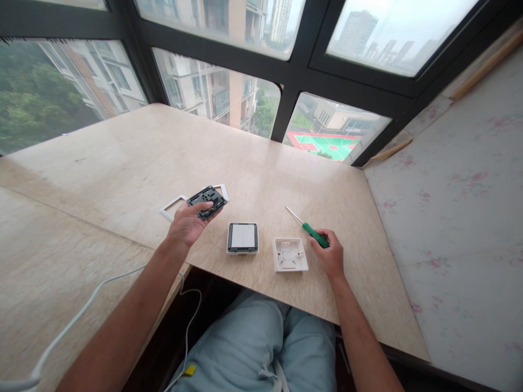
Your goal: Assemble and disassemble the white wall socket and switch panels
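My left hand (190, 220) grips a dark grey wall switch module (214, 197), thumb across its face, above the stone-topped sill. Behind it lie white switch frames (169, 208), partly covered by the hand and module. In my right hand (330, 251) is a screwdriver (312, 233) with a green handle, its metal shaft pointing away to the upper left. Between my hands sits a two-rocker wall switch (243, 237) with white rockers and a dark border, on a white base. Just left of my right hand is an open white mounting box (290, 255).
The stone sill (134, 158) runs back to dark-framed windows (281, 71). A floral-papered wall (453, 228) bounds the right side. A white cable (92, 302) crosses the left surface and hangs over the front edge, near my lap (261, 337).
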{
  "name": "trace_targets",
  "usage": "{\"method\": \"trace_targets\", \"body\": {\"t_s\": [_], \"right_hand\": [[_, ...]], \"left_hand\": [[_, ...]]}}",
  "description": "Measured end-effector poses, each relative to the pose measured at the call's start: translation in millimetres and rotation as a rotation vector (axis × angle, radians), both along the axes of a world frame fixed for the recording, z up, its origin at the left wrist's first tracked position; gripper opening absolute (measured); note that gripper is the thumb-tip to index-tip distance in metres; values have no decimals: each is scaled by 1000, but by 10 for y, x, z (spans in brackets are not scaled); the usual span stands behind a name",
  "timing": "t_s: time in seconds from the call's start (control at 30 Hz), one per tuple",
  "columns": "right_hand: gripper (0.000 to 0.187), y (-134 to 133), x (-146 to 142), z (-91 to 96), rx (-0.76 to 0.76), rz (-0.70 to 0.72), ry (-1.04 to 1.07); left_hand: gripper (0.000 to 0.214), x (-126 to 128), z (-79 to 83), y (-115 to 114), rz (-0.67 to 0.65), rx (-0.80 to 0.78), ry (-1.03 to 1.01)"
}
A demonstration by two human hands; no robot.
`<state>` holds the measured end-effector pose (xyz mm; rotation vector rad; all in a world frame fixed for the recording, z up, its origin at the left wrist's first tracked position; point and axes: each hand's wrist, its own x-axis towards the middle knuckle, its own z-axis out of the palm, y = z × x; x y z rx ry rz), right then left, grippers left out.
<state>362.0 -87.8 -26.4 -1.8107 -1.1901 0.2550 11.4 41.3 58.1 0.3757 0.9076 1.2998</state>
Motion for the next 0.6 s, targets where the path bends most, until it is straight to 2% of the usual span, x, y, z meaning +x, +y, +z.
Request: {"method": "trace_targets", "body": {"t_s": [0.13,0.27,0.4,0.6], "right_hand": [[31,-2,-4,4,0,-4,1],[30,1,-5,4,-3,-4,9],[29,4,-5,6,-5,-8,0],[29,-2,-2,0,-5,-3,3]], "left_hand": [[46,-5,-38,13,29,2,8],[34,-20,-75,37,54,20,36],[27,-26,-49,37,92,-34,-15],[34,-28,-8,53,153,-127,-17]]}}
